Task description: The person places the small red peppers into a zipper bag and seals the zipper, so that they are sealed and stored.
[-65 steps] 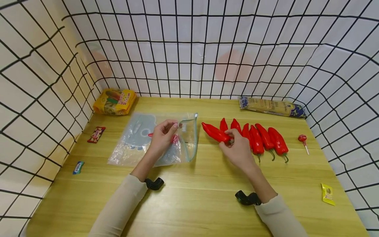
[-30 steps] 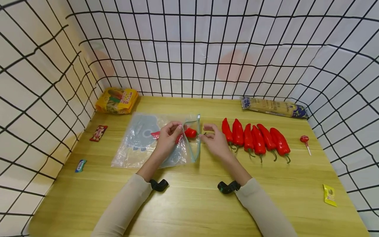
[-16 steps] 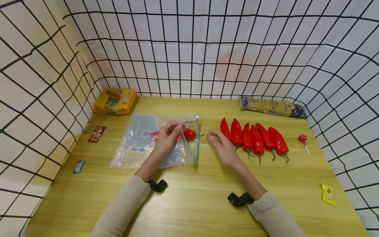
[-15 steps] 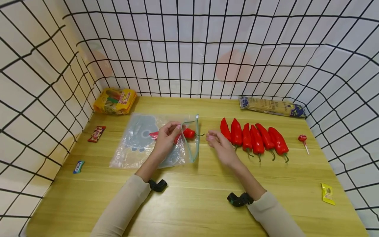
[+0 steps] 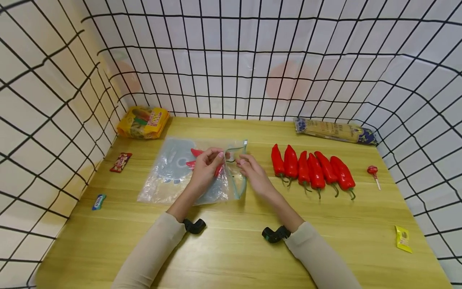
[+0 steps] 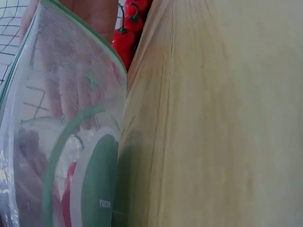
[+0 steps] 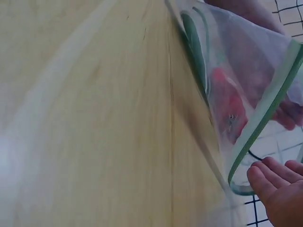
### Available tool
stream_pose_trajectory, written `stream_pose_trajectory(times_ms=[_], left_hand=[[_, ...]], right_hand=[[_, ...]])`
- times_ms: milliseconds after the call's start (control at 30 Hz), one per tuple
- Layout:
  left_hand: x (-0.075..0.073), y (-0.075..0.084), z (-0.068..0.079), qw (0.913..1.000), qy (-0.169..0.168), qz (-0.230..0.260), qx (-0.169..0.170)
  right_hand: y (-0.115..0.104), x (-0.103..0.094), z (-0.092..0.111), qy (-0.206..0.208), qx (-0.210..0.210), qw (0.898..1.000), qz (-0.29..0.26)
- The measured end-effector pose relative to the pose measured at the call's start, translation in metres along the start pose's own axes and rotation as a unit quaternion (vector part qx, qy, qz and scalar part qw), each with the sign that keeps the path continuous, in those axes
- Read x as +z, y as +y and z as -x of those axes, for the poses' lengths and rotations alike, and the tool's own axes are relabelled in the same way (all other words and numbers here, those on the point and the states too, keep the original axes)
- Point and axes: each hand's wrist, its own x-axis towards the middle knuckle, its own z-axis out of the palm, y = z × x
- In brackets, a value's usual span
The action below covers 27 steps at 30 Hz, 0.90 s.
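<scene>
A clear zip bag (image 5: 173, 182) with a blue-grey print lies on the table, its green-edged mouth facing right and held apart. My left hand (image 5: 205, 168) pinches the bag's upper layer near that mouth. Inside, partly hidden by this hand, are red peppers (image 5: 197, 152); the right wrist view shows red flesh (image 7: 229, 106) through the plastic and a dark stem by the opening. My right hand (image 5: 254, 174) is at the mouth, fingertips just within the rim, fingers fairly straight and gripping nothing. To its right several red peppers (image 5: 316, 172) lie in a row, stems toward me.
A yellow food packet (image 5: 143, 122) stands at the back left, a long noodle packet (image 5: 333, 131) at the back right. Small sweets lie left, a lollipop (image 5: 372, 171) and yellow wrapper (image 5: 402, 239) right. Black wire mesh (image 5: 234, 60) surrounds the table's back and sides.
My right hand carried a pepper from the row into the bag, let go and drew back, then returned to the mouth. The pepper is now deeper inside. The left hand kept its pinch.
</scene>
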Motion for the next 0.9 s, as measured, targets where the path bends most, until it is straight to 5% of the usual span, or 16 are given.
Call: stream_pose_trajectory(times_ms=[267, 400, 533, 733, 900], left_hand=[[0.004, -0.004, 0.001, 0.9999, 0.003, 0.009, -0.004], [0.004, -0.003, 0.001, 0.9999, -0.004, 0.009, -0.003], [0.002, -0.003, 0.001, 0.9999, -0.009, 0.007, -0.006], [0.001, -0.001, 0.001, 0.9998, -0.012, 0.002, -0.013], [0.002, -0.001, 0.002, 0.9998, -0.016, 0.001, -0.015]], right_hand=[[0.000, -0.031, 0.014, 0.047, -0.027, 0.996, 0.077], [-0.007, -0.058, 0.024, 0.105, -0.046, 0.980, 0.160], [-0.007, -0.080, 0.024, 0.137, -0.016, 0.959, 0.248], [0.002, -0.089, 0.018, 0.062, 0.033, 0.924, 0.377], [0.007, -0.083, 0.021, 0.020, 0.013, 0.918, 0.397]])
